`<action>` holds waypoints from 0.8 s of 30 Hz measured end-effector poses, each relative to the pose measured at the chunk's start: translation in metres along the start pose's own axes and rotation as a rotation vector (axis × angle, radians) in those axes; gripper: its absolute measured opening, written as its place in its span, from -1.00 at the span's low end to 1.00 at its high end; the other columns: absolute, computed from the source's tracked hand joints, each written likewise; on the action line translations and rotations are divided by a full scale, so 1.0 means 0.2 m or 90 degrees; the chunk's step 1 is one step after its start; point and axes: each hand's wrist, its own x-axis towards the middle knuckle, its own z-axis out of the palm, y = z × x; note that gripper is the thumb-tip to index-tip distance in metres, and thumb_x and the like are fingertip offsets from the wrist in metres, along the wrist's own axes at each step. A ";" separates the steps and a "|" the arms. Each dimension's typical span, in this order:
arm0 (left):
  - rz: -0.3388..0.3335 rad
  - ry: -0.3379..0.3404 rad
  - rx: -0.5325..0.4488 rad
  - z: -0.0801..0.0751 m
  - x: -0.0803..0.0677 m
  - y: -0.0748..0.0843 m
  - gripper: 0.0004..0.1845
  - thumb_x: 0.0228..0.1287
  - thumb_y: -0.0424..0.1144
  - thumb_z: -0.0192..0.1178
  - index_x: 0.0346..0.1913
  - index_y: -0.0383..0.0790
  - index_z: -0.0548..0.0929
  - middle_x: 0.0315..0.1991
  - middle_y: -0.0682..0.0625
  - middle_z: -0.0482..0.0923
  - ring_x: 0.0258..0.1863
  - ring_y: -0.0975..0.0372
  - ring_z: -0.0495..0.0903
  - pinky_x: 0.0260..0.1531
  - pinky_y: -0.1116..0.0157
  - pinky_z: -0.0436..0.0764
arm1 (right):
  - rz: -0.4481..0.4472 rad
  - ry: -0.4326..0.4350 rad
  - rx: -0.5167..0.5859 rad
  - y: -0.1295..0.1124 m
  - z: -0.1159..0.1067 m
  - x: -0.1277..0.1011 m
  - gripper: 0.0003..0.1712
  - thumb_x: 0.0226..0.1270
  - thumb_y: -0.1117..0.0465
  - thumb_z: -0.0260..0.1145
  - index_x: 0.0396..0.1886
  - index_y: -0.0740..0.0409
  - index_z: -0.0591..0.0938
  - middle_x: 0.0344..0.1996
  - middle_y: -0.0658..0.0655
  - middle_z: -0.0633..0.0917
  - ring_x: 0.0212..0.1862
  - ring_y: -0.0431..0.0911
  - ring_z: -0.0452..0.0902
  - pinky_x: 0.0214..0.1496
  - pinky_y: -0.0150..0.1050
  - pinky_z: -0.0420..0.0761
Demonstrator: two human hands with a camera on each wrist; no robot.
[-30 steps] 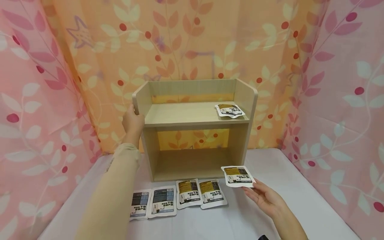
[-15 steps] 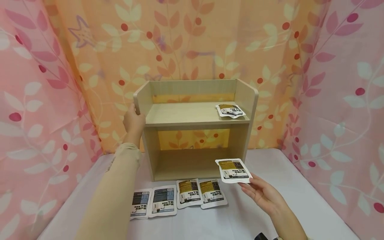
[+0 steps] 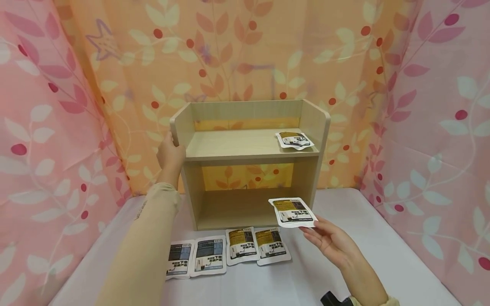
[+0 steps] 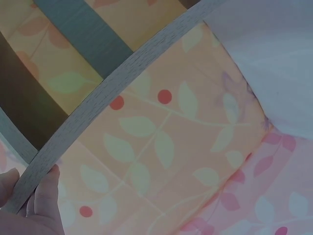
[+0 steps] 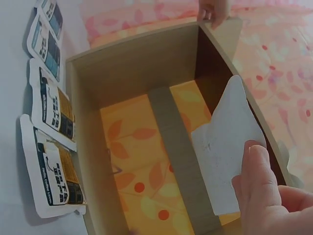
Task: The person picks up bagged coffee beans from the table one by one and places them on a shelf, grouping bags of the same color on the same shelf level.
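Gripping the shelf by its left edge, the left hand steadies it; the right hand pinches a packet before the open lower bay.

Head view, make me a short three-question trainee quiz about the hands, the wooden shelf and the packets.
1. True or false: the left hand grips the left side panel of the wooden shelf.
2. How many packets lie in the row on the table in front of the shelf?
3. The packet held by the right hand is: A) on the top shelf, B) in the air before the lower opening, C) flat on the table.

Key:
1. True.
2. Four: two blue packets on the left, two yellow packets on the right.
3. B. A separate packet on the top shelf lies at its right end.
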 end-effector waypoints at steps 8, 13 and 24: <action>0.003 0.002 0.005 0.01 -0.01 0.00 -0.74 0.24 -0.42 -0.02 -0.01 -0.36 0.41 0.07 -0.32 0.56 0.11 -0.21 0.47 0.10 -0.10 0.37 | -0.006 -0.015 0.000 -0.02 0.06 -0.01 -0.28 0.53 0.36 -0.11 0.52 0.30 -0.22 -0.15 0.24 0.67 -0.14 -0.02 0.70 -0.01 -0.21 0.61; -0.003 -0.005 0.005 0.00 0.00 0.00 -0.73 0.22 -0.42 -0.03 -0.01 -0.35 0.40 0.07 -0.31 0.56 0.11 -0.20 0.46 0.11 -0.09 0.36 | -0.010 -0.016 0.001 -0.04 0.10 -0.01 -0.31 0.53 0.37 -0.11 0.51 0.30 -0.17 -0.15 0.24 0.66 -0.14 -0.02 0.70 -0.02 -0.20 0.61; 0.003 -0.008 0.001 0.01 -0.01 0.01 -0.70 0.21 -0.42 -0.05 0.02 -0.34 0.40 0.08 -0.31 0.55 0.12 -0.22 0.45 0.11 -0.11 0.35 | -0.037 -0.044 -0.015 -0.07 0.13 -0.02 -0.30 0.53 0.38 -0.13 0.51 0.35 -0.21 -0.13 0.22 0.67 -0.11 -0.03 0.68 0.00 -0.23 0.60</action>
